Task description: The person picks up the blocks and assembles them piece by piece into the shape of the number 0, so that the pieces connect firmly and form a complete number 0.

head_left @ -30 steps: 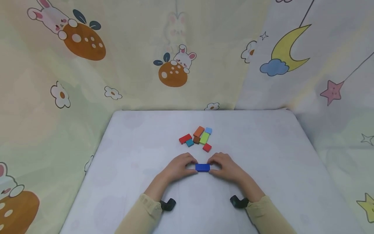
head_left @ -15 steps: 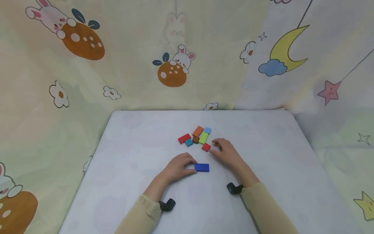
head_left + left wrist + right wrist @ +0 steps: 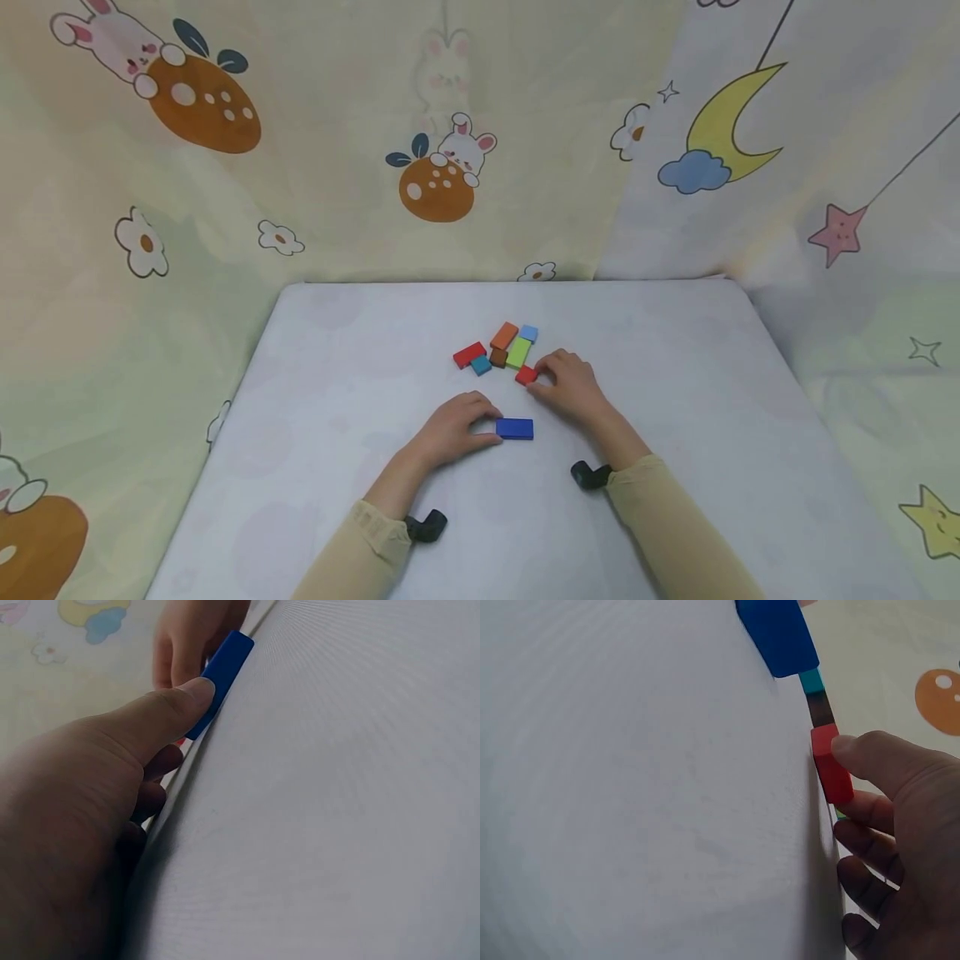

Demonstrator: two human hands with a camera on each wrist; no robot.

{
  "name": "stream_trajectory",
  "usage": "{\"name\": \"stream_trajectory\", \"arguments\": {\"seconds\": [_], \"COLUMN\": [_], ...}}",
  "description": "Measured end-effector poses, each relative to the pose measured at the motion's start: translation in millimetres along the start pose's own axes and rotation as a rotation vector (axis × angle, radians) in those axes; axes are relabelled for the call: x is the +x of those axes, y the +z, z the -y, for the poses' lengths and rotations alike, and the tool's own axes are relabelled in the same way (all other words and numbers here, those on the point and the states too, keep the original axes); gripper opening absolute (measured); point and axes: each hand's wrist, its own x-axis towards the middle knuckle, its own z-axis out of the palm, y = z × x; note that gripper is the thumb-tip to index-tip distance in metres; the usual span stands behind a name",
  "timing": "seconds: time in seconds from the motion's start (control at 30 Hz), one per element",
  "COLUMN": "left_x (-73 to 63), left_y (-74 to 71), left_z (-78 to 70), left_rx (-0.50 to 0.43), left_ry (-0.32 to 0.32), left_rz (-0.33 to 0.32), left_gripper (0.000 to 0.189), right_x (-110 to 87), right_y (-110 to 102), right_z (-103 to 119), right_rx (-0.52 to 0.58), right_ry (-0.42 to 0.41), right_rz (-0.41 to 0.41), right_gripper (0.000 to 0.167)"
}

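A dark blue block (image 3: 514, 429) lies flat on the table in front of the person. At its left end the left hand (image 3: 454, 428) pinches it between thumb and fingers; the left wrist view shows the thumb on the blue block (image 3: 229, 664). Farther back, the right hand (image 3: 572, 387) has its thumb and forefinger on a small red block (image 3: 525, 376). In the right wrist view they pinch the red block (image 3: 829, 765) from two sides, its underside close to the tabletop. Beside it lies a lime green block (image 3: 518, 352).
Behind the hands lie an orange block (image 3: 504, 335), a light blue block (image 3: 528, 333), a brown block (image 3: 498, 357), a longer red block (image 3: 469, 355) and a teal block (image 3: 481, 365). The white table (image 3: 315, 367) meets a patterned cloth (image 3: 337, 125) at its back edge.
The right hand has let go of the blue block's right end, moved back to the small red block and taken hold of it. The left hand has stayed at the blue block.
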Motion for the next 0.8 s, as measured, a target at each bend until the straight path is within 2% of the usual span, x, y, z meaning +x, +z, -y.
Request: {"name": "stream_trajectory", "arguments": {"seconds": [0.23,0.5,0.8], "left_x": [0.3,-0.1,-1.5], "left_y": [0.3,-0.3,-1.4], "left_z": [0.4,-0.2,-2.2], "left_rx": [0.002,0.0,-0.003], "left_ry": [0.006,-0.001,-0.01], "left_rz": [-0.01,-0.003,-0.003], "left_gripper": [0.037,0.036,0.036], "right_x": [-8.2,-29.4,-47.1], "right_y": [-7.1,-19.3,-12.3], "right_z": [-9.0,-19.4,-30.4], "right_rx": [0.068,0.084,0.145], "right_ry": [-0.039,-0.117,-0.17], "right_rz": [0.018,0.078,0.056], "right_gripper": [0.032,0.03,0.026]}}
